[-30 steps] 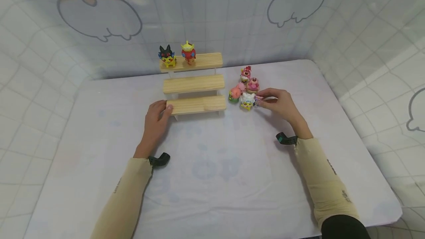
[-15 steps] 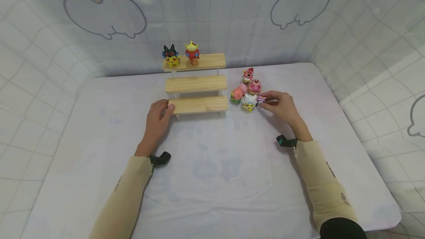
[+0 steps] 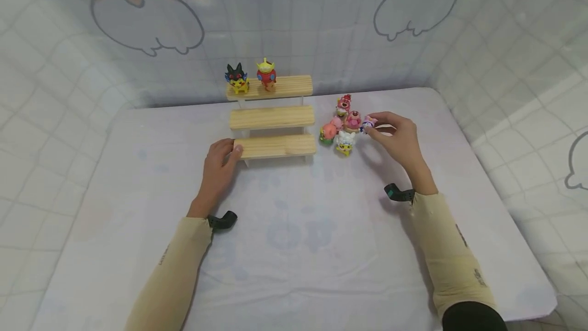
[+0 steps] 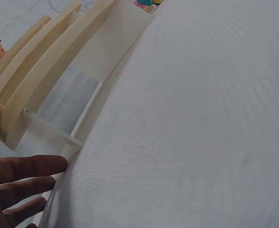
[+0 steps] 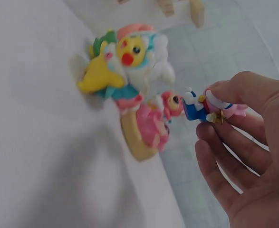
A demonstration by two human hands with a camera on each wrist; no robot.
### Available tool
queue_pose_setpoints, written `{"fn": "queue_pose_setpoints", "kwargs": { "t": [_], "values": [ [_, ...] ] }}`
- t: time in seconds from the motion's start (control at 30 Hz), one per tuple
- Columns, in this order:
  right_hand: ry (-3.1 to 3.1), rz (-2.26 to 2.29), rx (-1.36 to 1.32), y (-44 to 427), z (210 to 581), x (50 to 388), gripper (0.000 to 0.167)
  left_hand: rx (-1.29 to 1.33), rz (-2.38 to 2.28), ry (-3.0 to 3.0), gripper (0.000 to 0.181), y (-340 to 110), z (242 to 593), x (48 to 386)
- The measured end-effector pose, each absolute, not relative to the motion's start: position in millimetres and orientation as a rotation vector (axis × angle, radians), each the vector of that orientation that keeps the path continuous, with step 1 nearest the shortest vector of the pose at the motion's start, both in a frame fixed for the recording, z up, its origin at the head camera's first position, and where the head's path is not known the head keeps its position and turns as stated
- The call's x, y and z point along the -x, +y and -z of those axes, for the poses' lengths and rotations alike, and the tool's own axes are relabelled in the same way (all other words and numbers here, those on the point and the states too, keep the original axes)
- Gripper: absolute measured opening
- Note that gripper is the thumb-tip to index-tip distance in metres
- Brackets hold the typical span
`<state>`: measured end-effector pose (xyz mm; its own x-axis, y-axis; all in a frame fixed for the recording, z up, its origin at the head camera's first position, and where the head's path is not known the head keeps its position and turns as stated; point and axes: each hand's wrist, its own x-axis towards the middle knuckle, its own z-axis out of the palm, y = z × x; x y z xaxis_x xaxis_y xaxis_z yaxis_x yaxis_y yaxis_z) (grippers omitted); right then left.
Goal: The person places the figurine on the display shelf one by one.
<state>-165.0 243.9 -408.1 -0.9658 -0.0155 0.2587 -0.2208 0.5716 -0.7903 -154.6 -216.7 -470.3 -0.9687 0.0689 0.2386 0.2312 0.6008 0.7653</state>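
A three-tier wooden display stand (image 3: 275, 147) rests on the table; my left hand (image 3: 219, 165) holds the left end of its lowest plank, thumb over the plank. In the left wrist view the other fingers (image 4: 37, 165) reach out beside the clear side support. My right hand (image 3: 397, 137) pinches a small pink, white and blue figurine (image 3: 368, 124) between thumb and fingers, raised off the table. Just left of it stand a white-hooded yellow figurine (image 3: 345, 142), a pink bear figurine (image 3: 352, 120), a peach-and-green figurine (image 3: 328, 132) and a red-topped bear figurine (image 3: 343, 104).
On the top plank stand a black-eared yellow figurine (image 3: 237, 79) and a red figurine with a yellow-green head (image 3: 266, 74). A white cloth covers the table (image 3: 294, 249). Behind it hangs a patterned curtain (image 3: 289, 19).
My right hand has lifted the small pink, white and blue figurine up and away from beside the white-hooded one. My left hand stays on the stand. The head view has shifted slightly.
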Motion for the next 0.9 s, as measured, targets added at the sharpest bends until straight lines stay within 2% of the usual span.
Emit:
{"fn": "queue_pose_setpoints", "kwargs": {
  "t": [0.47, 0.9],
  "values": [
    [-2.436, -1.487, -0.243, 195.9, 373.6, 181.2, 0.033, 0.252, 1.299, -2.636, 0.048, -216.7, 468.7, 156.7],
    [-2.385, -1.469, -0.343, 133.8, 314.0, 180.3, 0.029, 0.267, 1.308, -2.616, 0.044, -218.4, 472.1, 154.9]
  ]
}}
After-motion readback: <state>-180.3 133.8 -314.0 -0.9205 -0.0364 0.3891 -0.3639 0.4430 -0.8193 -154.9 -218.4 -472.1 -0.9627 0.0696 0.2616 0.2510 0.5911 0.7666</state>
